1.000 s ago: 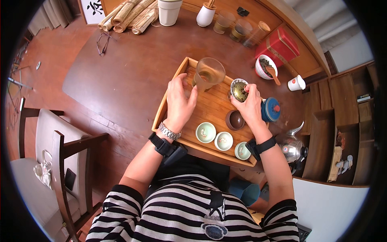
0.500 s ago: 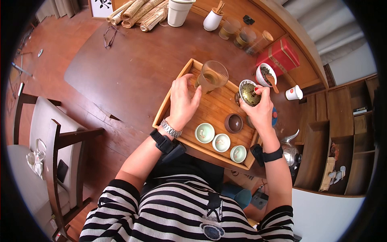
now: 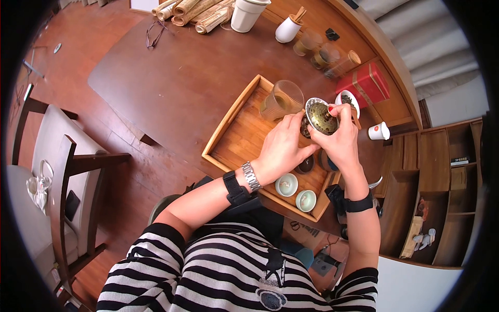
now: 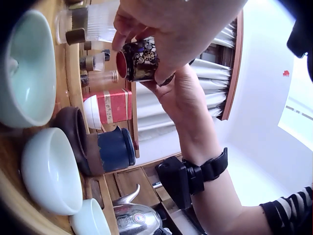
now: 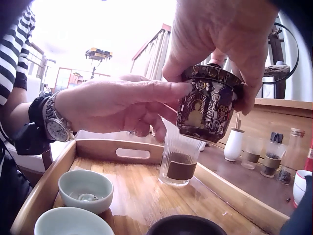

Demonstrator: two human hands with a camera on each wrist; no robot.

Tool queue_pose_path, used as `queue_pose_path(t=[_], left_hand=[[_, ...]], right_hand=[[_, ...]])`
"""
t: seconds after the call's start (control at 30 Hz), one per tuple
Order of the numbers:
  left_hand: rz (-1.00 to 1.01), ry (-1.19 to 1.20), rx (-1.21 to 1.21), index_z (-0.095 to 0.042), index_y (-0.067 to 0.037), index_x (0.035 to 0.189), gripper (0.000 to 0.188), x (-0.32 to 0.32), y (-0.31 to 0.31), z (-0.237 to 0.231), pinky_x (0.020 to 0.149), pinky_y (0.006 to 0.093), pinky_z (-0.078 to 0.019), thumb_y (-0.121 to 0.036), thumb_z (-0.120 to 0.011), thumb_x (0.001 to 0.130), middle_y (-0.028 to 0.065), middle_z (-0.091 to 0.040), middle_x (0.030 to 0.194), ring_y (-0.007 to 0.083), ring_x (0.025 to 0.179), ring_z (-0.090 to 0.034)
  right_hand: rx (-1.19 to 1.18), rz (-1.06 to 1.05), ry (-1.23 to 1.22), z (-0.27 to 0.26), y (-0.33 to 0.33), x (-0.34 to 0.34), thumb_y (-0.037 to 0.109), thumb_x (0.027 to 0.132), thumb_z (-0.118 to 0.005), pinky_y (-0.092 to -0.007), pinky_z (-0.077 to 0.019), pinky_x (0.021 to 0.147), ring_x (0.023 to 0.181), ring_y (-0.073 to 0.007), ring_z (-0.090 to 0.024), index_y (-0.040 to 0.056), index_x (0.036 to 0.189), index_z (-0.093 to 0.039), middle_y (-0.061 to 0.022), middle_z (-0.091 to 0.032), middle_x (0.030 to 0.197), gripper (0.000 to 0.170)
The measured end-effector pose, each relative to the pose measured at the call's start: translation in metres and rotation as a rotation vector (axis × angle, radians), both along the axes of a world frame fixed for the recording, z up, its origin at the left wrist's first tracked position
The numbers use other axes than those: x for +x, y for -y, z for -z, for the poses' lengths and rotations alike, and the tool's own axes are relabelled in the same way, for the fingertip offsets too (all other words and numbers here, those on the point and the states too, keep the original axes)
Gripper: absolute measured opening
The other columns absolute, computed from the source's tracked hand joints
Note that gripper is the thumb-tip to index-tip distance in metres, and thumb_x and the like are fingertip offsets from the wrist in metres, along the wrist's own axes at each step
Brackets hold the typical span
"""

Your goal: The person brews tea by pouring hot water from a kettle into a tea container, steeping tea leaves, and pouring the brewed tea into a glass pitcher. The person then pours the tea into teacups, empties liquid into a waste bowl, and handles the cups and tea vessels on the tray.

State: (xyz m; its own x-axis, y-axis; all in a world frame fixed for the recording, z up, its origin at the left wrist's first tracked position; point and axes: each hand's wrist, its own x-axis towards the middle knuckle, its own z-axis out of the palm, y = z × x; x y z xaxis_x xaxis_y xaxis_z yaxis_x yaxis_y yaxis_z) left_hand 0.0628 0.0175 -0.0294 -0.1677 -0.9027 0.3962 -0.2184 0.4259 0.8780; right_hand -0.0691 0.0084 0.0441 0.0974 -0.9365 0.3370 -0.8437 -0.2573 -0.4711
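A dark gaiwan (image 5: 204, 105) with gold patterning is held above the wooden tray (image 3: 241, 135), its lid on. My right hand (image 3: 343, 136) grips it by the rim, one finger on the lid knob. The left hand (image 3: 283, 146) is beside it: in the right wrist view one extended digit meets the gaiwan's side, while the other fingers bend loosely beyond. On the tray stand a ribbed glass pitcher (image 3: 283, 99) holding some liquid, a dark brown cup (image 3: 305, 166) and pale green cups (image 3: 286, 185), one hidden behind my left arm in the head view.
Beyond the tray are a red box (image 3: 364, 83), a white bowl (image 3: 344, 93) of dry tea leaves and a paper cup (image 3: 379, 131). A blue lidded jar (image 4: 117, 149) and metal kettle (image 4: 139, 220) stand to the right. Bamboo rolls (image 3: 197, 13) lie at the back.
My left hand has moved right, from beside the glass pitcher to the gaiwan. The right hand has lifted the gaiwan and brought it nearer the pitcher.
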Motion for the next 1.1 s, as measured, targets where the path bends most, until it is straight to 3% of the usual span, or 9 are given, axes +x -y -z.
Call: queue_pose_path(t=[0.07, 0.37, 0.43, 0.93, 1.0, 1.1], left_hand=[[-0.006, -0.02, 0.035, -0.04, 0.004, 0.119, 0.065, -0.003, 0.0, 0.001, 0.081, 0.0401, -0.0455, -0.021, -0.072, 0.068, 0.023, -0.052, 0.108, 0.0363, 0.098, -0.053], [-0.071, -0.084, 0.059, -0.041, 0.008, 0.111, 0.056, -0.011, 0.004, 0.002, 0.072, 0.0418, -0.0476, -0.017, -0.068, 0.069, 0.0233, -0.054, 0.096, 0.0378, 0.087, -0.056], [-0.07, -0.075, 0.071, -0.041, 0.008, 0.109, 0.053, -0.011, 0.004, 0.001, 0.071, 0.0422, -0.0478, -0.016, -0.067, 0.069, 0.0237, -0.055, 0.093, 0.0384, 0.084, -0.056], [-0.093, -0.206, 0.239, -0.046, 0.008, 0.102, 0.051, -0.02, 0.0, 0.0, 0.067, 0.0428, -0.0488, -0.019, -0.072, 0.067, 0.0253, -0.059, 0.085, 0.0393, 0.079, -0.059], [-0.112, -0.218, 0.265, -0.048, 0.01, 0.103, 0.048, -0.019, -0.001, 0.002, 0.064, 0.0378, -0.0499, -0.013, -0.069, 0.066, 0.0243, -0.061, 0.074, 0.0346, 0.072, -0.062], [-0.067, -0.285, 0.329, -0.048, 0.012, 0.106, 0.053, -0.02, 0.001, 0.006, 0.06, 0.034, -0.0504, -0.015, -0.07, 0.067, 0.0216, -0.061, 0.068, 0.0284, 0.065, -0.064]], right_hand=[[0.038, -0.001, -0.02, -0.004, 0.001, 0.003, 0.014, 0.06, -0.075, -0.0349, -0.047, 0.077, 0.091, -0.0281, -0.06, 0.0042, 0.09, -0.039, -0.0188, -0.058, 0.097, 0.048], [0.064, -0.041, -0.072, -0.011, 0.003, 0.01, 0.016, 0.059, -0.075, -0.0345, -0.0463, 0.073, 0.08, -0.0253, -0.057, 0.0048, 0.089, -0.04, -0.0147, -0.057, 0.091, 0.047], [0.056, -0.074, -0.102, -0.012, 0.005, 0.009, 0.019, 0.059, -0.073, -0.0382, -0.0452, 0.068, 0.077, -0.0327, -0.057, 0.0052, 0.088, -0.039, -0.0157, -0.055, 0.083, 0.047], [0.19, -0.099, -0.171, -0.023, 0.015, 0.015, 0.019, 0.059, -0.072, -0.0389, -0.0457, 0.066, 0.075, -0.0345, -0.057, 0.0038, 0.089, -0.039, -0.0188, -0.057, 0.08, 0.047], [0.199, -0.103, -0.18, -0.022, 0.017, 0.014, 0.019, 0.059, -0.072, -0.0387, -0.0459, 0.066, 0.075, -0.0342, -0.058, 0.0039, 0.089, -0.039, -0.0185, -0.057, 0.08, 0.047], [0.199, -0.108, -0.197, -0.021, 0.021, 0.014, 0.019, 0.059, -0.073, -0.0384, -0.0462, 0.065, 0.073, -0.0335, -0.058, 0.0042, 0.089, -0.039, -0.0179, -0.058, 0.08, 0.047]])
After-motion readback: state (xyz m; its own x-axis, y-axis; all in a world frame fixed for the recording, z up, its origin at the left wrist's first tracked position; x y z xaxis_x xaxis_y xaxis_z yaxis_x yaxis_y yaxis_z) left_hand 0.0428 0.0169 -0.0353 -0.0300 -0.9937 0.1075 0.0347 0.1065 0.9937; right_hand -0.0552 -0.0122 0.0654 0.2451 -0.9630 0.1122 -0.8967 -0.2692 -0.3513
